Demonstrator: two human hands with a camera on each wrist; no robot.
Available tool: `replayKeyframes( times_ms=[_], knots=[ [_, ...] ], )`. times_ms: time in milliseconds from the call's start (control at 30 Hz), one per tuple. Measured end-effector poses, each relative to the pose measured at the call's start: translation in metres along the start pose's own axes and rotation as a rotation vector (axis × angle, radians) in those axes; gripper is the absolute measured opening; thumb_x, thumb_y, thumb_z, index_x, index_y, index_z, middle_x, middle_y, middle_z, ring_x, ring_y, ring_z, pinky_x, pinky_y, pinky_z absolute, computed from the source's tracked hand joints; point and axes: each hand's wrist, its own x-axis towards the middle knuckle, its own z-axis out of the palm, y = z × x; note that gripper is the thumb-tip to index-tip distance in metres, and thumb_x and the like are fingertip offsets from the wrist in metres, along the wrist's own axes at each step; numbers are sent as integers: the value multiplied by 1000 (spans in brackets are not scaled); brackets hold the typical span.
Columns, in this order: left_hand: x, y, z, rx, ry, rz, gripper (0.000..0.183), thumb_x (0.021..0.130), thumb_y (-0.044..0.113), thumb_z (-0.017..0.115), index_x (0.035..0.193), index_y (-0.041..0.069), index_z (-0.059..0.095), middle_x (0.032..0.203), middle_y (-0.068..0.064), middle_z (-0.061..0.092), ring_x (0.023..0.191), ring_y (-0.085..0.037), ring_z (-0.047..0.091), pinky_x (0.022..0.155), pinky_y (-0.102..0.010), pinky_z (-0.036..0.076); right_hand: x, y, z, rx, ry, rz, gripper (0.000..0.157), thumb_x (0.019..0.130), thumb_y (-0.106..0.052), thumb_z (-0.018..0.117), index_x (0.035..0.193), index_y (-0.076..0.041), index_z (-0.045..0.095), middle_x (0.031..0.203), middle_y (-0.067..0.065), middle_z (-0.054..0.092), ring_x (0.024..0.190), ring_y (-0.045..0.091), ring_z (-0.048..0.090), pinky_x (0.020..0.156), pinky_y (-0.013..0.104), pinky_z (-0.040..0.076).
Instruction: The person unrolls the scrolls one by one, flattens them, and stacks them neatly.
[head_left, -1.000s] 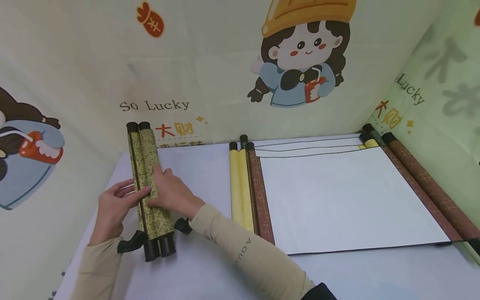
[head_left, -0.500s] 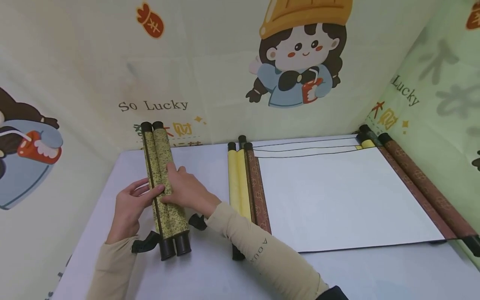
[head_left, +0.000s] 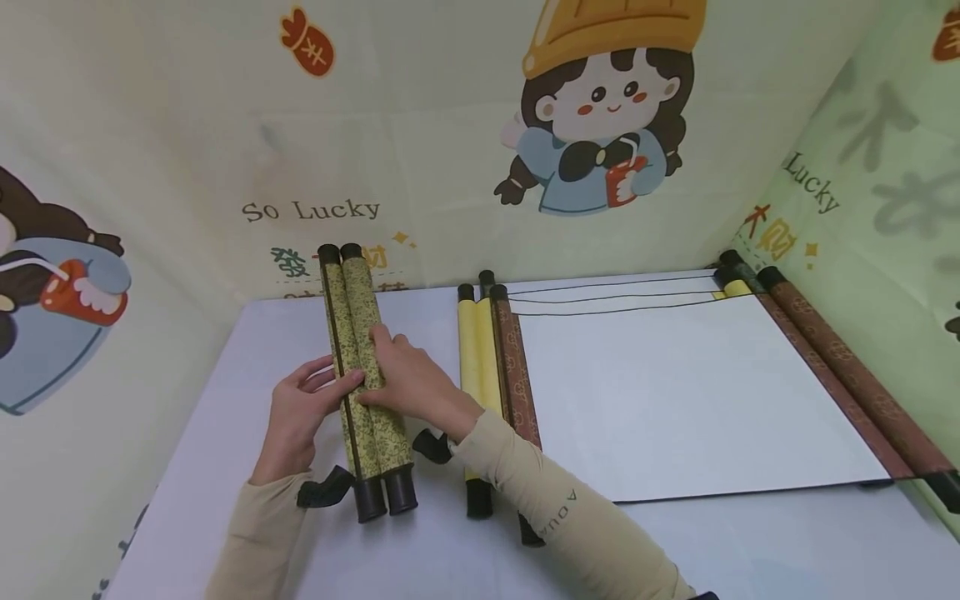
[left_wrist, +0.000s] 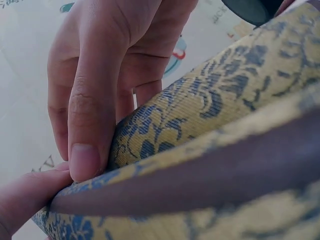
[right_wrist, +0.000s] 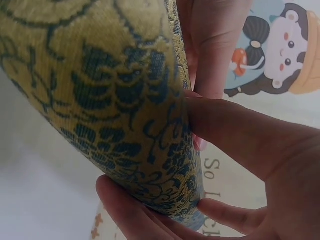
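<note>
A hanging scroll (head_left: 390, 442), in gold fabric with dark floral patterning, is rolled from both ends into two parallel rolls with black end knobs. My left hand (head_left: 300, 417) grips its left roll, thumb across the front. From the other side, my right hand (head_left: 416, 383) holds the right roll around its middle. Both wrist views show the scroll's patterned fabric (left_wrist: 165, 135) close up with fingers against it; part of each hand is hidden behind the rolls. To the right of my hands, a yellow scroll (head_left: 470, 350) lies rolled on the table, partly covered by my right forearm.
A brown scroll (head_left: 525, 375) lies partly unrolled beside the yellow one, its white sheet (head_left: 690, 400) spread across the right of the table (head_left: 217, 450). Its thicker brown roll (head_left: 855, 367) is at the right wall. A printed cloth backdrop (head_left: 420, 150) rises behind.
Both hands have carried the gold scroll to the right, closer to the yellow scroll. Their hold on it looks the same. The other scrolls have stayed in place.
</note>
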Motion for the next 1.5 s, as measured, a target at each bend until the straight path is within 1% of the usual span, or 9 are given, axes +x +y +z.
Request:
replayKeyframes(
  times_ms=[167,367,500,733,933,1100,1267,1333,1500],
  knots=[
    [-5,3,13,-5,-26,6,86,83,39,80,151,8,38,150,-17,43,128,-21,49,79,-16,51,-11,11,-7,42,9,11,84,88,-37,76,152,-10,28,134,20,55,102,31,66,80,35,55],
    [-10,7,29,-28,-48,8,83,83,39,80,149,10,40,146,-15,48,128,-23,50,80,-18,52,-26,24,-15,89,38,5,87,87,-36,77,152,-10,27,132,16,56,107,25,62,83,34,54],
    [-11,9,39,-43,-70,9,83,82,37,81,149,10,41,145,-13,50,127,-22,51,81,-19,52,-35,30,-22,111,52,17,88,86,-34,78,153,-9,26,135,16,54,110,26,61,85,36,54],
    [-16,11,53,-61,-94,28,77,82,34,82,146,11,44,136,-16,58,103,-11,65,82,-24,55,-50,38,-30,128,85,-2,88,87,-34,78,153,-6,27,133,15,55,108,24,61,84,36,54],
    [-19,10,66,-99,-119,41,71,81,33,83,141,16,50,133,-16,61,96,-11,69,84,-27,55,-63,48,-33,172,109,4,90,86,-34,78,154,-4,27,141,14,51,124,25,55,98,40,50],
    [-22,8,79,-125,-128,46,67,80,29,85,137,17,53,129,-16,64,99,-15,69,84,-31,56,-73,58,-33,193,139,41,93,85,-34,80,155,-4,27,152,15,43,136,30,47,106,46,45],
    [-25,5,89,-121,-132,38,68,79,27,85,138,15,53,133,-16,61,111,-23,64,89,-36,55,-82,68,-31,219,174,63,93,83,-34,81,155,-6,28,157,13,37,142,30,39,110,48,40],
    [-26,5,93,-122,-142,45,69,79,27,85,139,14,52,135,-18,59,116,-27,62,93,-40,53,-85,71,-31,230,184,75,93,83,-33,82,155,-7,29,158,12,36,141,30,40,109,48,42],
    [-29,2,102,-128,-153,56,69,78,27,86,138,16,53,135,-16,59,122,-28,58,97,-45,51,-92,78,-28,257,204,99,93,82,-32,82,155,-9,30,157,11,37,128,31,53,98,48,50]
  ],
)
